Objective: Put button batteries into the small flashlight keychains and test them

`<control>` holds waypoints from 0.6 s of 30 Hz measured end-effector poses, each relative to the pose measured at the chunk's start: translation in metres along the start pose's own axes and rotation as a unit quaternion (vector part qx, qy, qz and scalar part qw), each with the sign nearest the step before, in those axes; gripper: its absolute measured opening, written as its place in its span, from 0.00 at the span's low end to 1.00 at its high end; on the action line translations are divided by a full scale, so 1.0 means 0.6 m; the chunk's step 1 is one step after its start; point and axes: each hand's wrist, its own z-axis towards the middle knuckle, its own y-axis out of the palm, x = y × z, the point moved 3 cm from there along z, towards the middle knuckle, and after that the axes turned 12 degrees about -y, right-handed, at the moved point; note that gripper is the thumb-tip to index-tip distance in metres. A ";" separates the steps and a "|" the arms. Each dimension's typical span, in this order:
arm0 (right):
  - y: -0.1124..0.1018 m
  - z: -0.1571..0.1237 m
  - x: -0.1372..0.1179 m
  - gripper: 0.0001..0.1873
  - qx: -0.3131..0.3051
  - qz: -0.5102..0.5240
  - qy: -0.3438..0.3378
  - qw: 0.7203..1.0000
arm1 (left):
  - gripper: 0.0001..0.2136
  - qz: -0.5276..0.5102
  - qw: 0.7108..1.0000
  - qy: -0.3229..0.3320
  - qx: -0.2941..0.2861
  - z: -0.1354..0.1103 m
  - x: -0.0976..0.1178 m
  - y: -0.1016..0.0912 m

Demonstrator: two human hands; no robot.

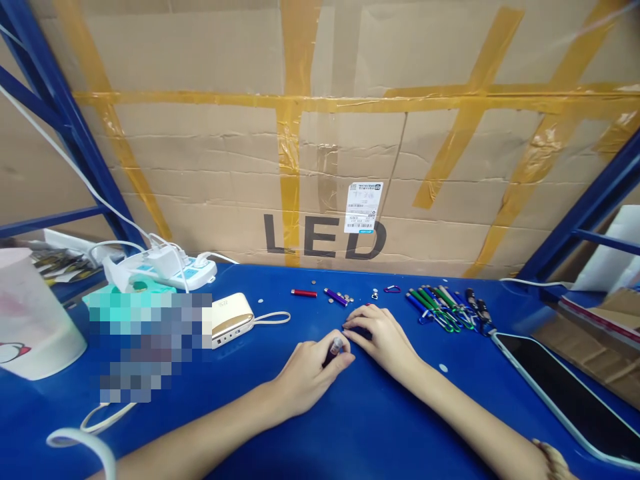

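Observation:
My left hand (307, 378) grips a short dark purple metal tube (332, 352), probably a small torch body, with its silver end showing above my fingers. My right hand (384, 338) sits close beside it, its fingers curled over a small dark object (361, 333) that is mostly hidden. Just ahead of my hands lie a purple tube (336, 297), a red tube (304, 293) and several small button cells (341, 296). To the right lies a bunch of green and blue pens with carabiner clips (440, 308).
The blue table (350, 427) holds a cream power bank (231, 320) and a black-screened phone (565, 393). A white power strip (167, 267) with plugged-in cables, a plastic cup (30, 313) and a blurred patch are on the left. A taped cardboard box (320, 147) stands behind.

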 end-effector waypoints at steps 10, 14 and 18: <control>-0.001 0.000 -0.001 0.09 0.030 0.034 -0.016 0.999 | 0.14 -0.060 0.998 -0.014 0.018 0.003 -0.008 -0.002; -0.024 0.000 -0.026 0.09 0.166 0.062 -0.018 0.984 | 0.14 -0.090 0.995 -0.022 0.038 0.003 -0.010 -0.002; -0.049 -0.004 -0.052 0.07 0.296 0.101 -0.001 0.950 | 0.15 -0.147 0.987 -0.036 0.059 0.007 -0.013 -0.004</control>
